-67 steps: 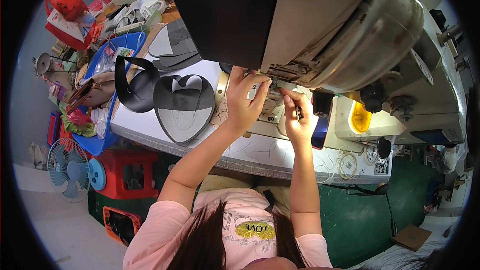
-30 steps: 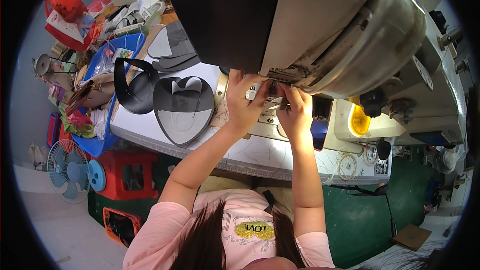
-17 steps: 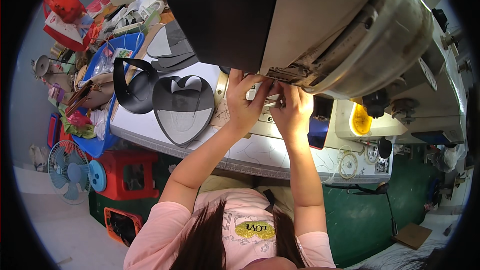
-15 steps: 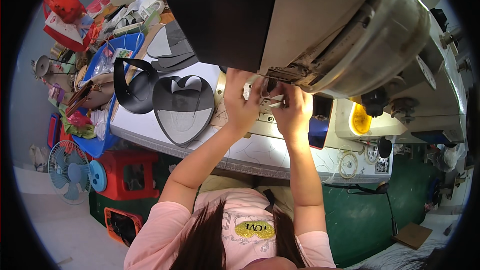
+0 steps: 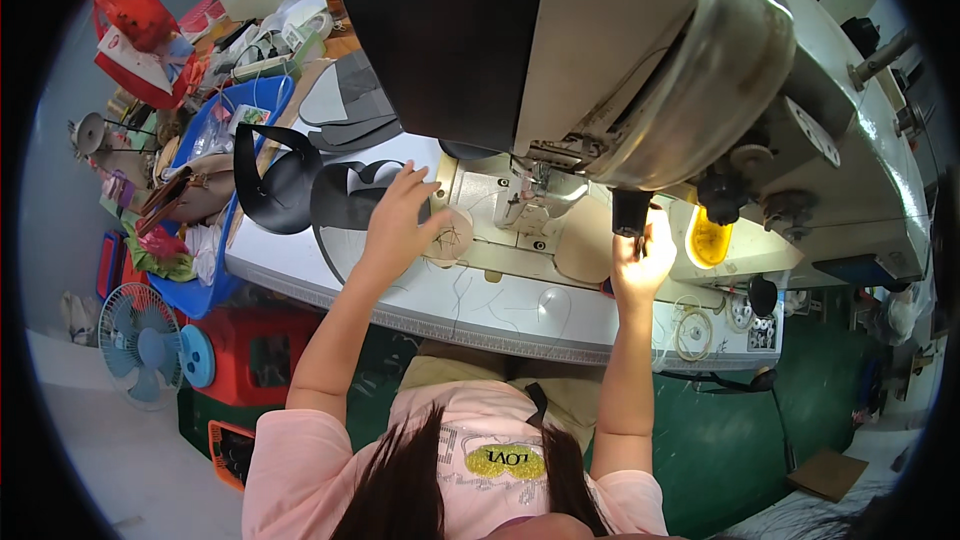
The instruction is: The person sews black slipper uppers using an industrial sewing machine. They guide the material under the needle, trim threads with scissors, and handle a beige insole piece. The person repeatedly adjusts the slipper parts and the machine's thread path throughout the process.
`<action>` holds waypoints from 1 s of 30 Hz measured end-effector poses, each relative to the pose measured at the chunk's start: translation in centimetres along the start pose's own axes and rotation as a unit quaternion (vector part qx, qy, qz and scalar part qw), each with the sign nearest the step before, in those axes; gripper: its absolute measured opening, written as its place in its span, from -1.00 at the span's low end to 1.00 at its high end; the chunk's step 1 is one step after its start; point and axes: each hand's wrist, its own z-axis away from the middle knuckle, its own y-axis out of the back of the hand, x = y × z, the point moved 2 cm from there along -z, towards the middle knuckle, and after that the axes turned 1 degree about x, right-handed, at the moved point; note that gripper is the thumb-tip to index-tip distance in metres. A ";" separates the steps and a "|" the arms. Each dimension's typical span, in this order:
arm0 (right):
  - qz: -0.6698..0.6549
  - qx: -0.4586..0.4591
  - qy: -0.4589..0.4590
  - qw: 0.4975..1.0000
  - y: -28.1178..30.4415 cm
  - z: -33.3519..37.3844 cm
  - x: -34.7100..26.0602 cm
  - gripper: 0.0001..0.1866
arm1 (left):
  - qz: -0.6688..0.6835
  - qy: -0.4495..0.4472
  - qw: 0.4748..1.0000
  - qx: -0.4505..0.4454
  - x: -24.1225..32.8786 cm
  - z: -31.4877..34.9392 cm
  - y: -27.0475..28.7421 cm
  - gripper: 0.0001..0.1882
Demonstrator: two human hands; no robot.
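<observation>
My left hand is open, fingers spread, above the right edge of a dark heart-shaped piece with a pale lower part. Its thumb is beside a round beige patch covered with loose threads. My right hand is raised right of the needle area, fingers closed at the lower end of a black cylinder; whether they grip it or something small and dark is hidden. Between my hands lies the sewing machine's metal bed, under the presser foot. A beige rounded piece rests on the bed.
The large machine head overhangs the white table. A black curved strap piece and stacked grey pieces lie left. Beyond them stands a blue basket of materials. A yellow oval and thread coil are right.
My hands have parted from under the needle area. The left moved left over the heart-shaped piece, spreading its fingers; the right moved right to the black cylinder. The machine bed is now uncovered.
</observation>
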 end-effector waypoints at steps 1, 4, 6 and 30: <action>0.001 0.004 0.026 1.000 0.2 0.4 -0.6 -0.93 | -0.070 -0.017 0.997 -0.014 -0.5 0.5 -1.1 -0.52; 0.017 -0.221 0.139 0.965 0.7 1.0 -3.4 -0.95 | -0.146 -0.014 0.988 -0.048 -0.8 1.7 -3.3 -0.43; 0.001 -0.444 0.003 0.896 0.0 1.8 -5.1 -0.91 | -0.140 -0.029 0.989 -0.020 -0.5 2.1 -3.4 -0.41; 0.057 -0.031 -0.196 0.978 12.9 7.4 6.4 -0.80 | 0.154 -0.042 0.970 0.183 8.2 0.3 -5.5 -0.85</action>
